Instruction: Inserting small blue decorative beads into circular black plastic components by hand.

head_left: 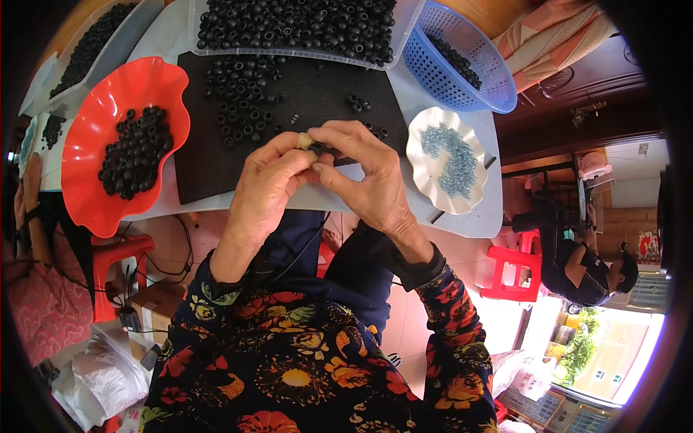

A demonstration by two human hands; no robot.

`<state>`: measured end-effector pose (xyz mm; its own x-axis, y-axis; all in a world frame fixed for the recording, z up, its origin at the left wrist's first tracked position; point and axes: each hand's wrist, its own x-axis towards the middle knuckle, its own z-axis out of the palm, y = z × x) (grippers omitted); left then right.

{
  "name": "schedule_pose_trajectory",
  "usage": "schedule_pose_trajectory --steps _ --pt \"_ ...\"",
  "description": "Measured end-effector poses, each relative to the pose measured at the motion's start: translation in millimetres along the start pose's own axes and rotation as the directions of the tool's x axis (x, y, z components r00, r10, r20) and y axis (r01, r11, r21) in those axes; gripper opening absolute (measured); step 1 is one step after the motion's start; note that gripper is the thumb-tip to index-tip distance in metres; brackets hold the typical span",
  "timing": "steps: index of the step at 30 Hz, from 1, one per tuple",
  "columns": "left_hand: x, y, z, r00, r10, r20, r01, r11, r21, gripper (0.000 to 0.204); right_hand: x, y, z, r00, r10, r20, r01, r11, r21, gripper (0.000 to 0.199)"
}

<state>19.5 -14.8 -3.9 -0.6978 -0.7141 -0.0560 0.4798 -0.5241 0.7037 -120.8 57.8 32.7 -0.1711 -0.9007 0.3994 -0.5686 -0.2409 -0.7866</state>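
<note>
My left hand and my right hand meet over the near edge of a black mat. Between their fingertips they pinch a small black bead-like part, largely covered by the fingers. A beige wrap sits on a fingertip of my left hand. Beyond the hands, loose black hollow parts are spread over the mat, with a few tiny clear pieces beside them. To the right, a white scalloped dish holds many small clear bluish pieces.
On the left, a red wavy-rimmed tray holds more black parts. A clear bin full of them stands at the far side, beside a blue perforated basket. Another person's hand is at far left; a seated person is at right.
</note>
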Motion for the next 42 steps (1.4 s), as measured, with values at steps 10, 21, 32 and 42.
schedule_pose_trajectory --steps 10,21,32,42 --pt "2.2 -0.2 -3.0 0.997 -0.081 -0.016 0.082 0.993 0.082 0.011 -13.0 11.9 20.6 0.989 0.01 -0.15 -0.019 0.998 -0.062 0.039" --pt "2.4 -0.7 -1.9 0.998 -0.059 -0.001 0.059 0.995 0.078 0.007 -12.2 13.3 23.1 0.982 -0.062 -0.18 0.051 0.996 -0.069 0.034" --pt "2.4 -1.7 -3.1 0.998 -0.057 -0.015 0.059 0.982 0.177 0.015 -12.5 16.2 22.6 0.981 -0.063 -0.186 0.05 0.996 -0.075 0.033" --pt "-1.8 -3.6 -6.6 0.999 -0.032 -0.03 0.033 0.999 0.021 0.026 -16.9 4.2 19.4 0.966 -0.134 -0.221 0.122 0.99 -0.066 0.025"
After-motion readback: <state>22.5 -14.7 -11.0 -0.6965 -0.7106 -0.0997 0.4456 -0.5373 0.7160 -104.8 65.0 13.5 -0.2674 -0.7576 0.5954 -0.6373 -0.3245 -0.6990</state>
